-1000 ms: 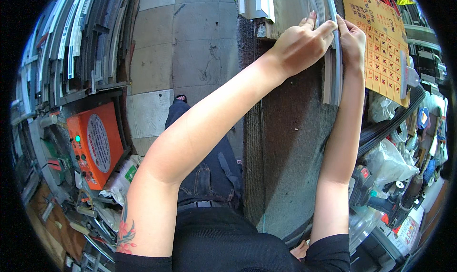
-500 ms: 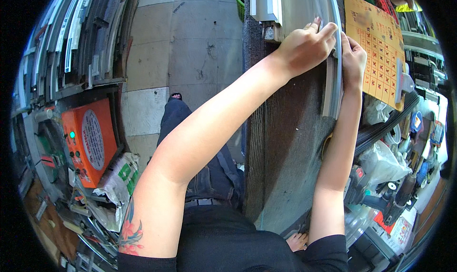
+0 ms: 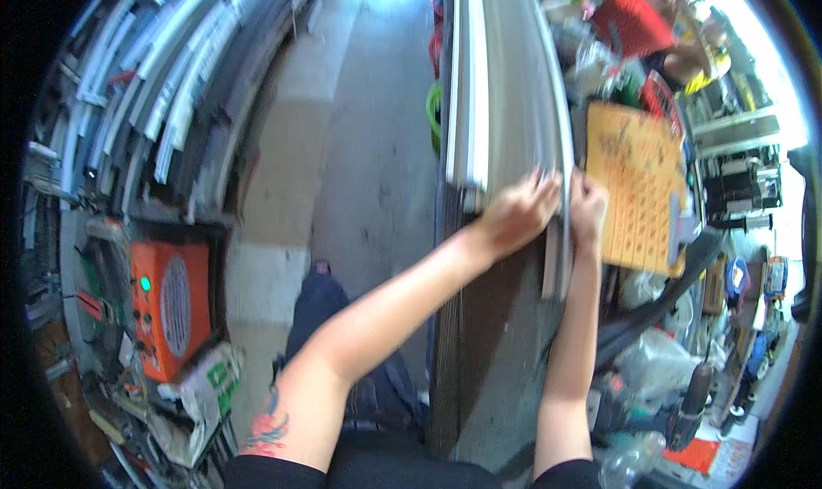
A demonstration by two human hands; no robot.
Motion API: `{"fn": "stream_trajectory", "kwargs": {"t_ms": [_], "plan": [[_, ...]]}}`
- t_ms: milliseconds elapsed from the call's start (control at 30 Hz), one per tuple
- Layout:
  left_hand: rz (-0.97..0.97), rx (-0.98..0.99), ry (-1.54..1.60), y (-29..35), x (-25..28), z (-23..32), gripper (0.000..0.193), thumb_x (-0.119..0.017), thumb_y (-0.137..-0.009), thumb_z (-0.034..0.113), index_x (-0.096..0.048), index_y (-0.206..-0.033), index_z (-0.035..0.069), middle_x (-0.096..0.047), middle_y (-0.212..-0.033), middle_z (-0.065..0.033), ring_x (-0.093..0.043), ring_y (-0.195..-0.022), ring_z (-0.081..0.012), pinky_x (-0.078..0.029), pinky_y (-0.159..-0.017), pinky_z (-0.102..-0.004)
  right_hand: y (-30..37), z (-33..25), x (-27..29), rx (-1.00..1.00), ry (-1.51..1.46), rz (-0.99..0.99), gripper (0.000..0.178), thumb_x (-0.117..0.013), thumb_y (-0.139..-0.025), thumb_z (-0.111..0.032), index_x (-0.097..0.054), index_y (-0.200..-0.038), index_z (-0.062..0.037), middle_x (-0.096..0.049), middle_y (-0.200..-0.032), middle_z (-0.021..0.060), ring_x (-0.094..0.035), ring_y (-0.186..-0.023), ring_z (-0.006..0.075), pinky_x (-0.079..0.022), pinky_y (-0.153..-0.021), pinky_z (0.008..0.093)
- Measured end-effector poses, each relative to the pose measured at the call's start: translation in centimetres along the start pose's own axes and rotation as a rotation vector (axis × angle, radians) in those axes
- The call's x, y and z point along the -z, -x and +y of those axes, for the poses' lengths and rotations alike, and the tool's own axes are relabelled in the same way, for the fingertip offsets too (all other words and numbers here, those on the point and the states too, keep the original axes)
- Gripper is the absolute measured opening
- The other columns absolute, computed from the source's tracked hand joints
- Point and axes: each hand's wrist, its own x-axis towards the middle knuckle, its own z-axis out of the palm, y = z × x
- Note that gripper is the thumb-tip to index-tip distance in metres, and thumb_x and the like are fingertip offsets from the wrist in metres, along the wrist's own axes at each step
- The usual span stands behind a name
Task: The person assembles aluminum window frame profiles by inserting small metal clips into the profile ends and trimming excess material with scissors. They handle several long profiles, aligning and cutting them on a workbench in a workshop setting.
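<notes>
A long, narrow grey profile runs along the bench away from me, its near end lying just past my hands. My left hand is on its left side, fingers bent and pressed together against the edge; what they hold, if anything, is too blurred to make out. On the opposite side, my right hand pinches the profile's right edge between thumb and fingers. The two hands are almost level, with the thin edge between them. White metal profiles lie to the left of my left hand.
An orange-yellow marked card on a clipboard lies right of my right hand. Nearer are plastic bags and a dark power drill. Metal bars fill a rack at far left, above an orange box with a green light.
The view has tilted up, so the hands and bench appear lower and more of the far bench shows. Both hands keep their places at the profile's edge.
</notes>
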Motion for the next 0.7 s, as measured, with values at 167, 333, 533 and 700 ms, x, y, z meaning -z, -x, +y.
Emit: {"fn": "stream_trajectory", "kwargs": {"t_ms": [167,333,533,700], "plan": [[-0.096,0.075,0.243,-0.2,0.6,0.0,0.016,-0.062,-0.093,0.013,-0.065,-0.104,0.002,-0.056,-0.129,-0.0126,-0.067,-0.119,-0.0306,-0.061,-0.088,-0.0304,3.3,-1.4,0.9,-0.161,-0.112,-0.009,0.025,-0.064,-0.101,-0.013,-0.073,-0.09,0.0081,-0.07,-0.075,0.0058,-0.059,-0.069,0.0087,-0.047,-0.061,0.0286],[-0.203,0.045,0.119,0.2,0.6,0.5,0.02,-0.06,-0.098,0.017,-0.066,-0.111,0.004,-0.058,-0.13,-0.0082,-0.067,-0.121,-0.0262,-0.058,-0.092,-0.0276,2.1,-1.5,0.5,-0.229,-0.117,-0.003,0.027,-0.065,-0.1,-0.014,-0.07,-0.084,0.0071,-0.063,-0.065,0.0095,-0.055,-0.063,0.0076,-0.044,-0.057,0.0301],[-0.189,-0.006,-0.011,0.4,0.5,0.4,0.016,-0.056,-0.098,0.016,-0.066,-0.106,0.006,-0.058,-0.133,-0.007,-0.065,-0.119,-0.0203,-0.05,-0.104,-0.0251,0.2,-1.9,-0.9,-0.169,0.007,0.086,0.026,-0.068,-0.097,-0.016,-0.071,-0.084,0.0062,-0.066,-0.069,0.0192,-0.063,-0.06,0.0214,-0.048,-0.06,0.0373],[-0.419,0.078,0.224,-0.4,3.9,0.3,0.042,-0.058,-0.1,0.024,-0.052,-0.134,-0.001,-0.046,-0.147,-0.0176,-0.041,-0.141,-0.0321,-0.036,-0.119,-0.0387,1.2,-3.3,-0.8,-0.091,0.087,0.086,0.025,-0.066,-0.097,-0.016,-0.07,-0.085,0.0054,-0.064,-0.071,0.021,-0.063,-0.061,0.0268,-0.048,-0.06,0.0386]]}}
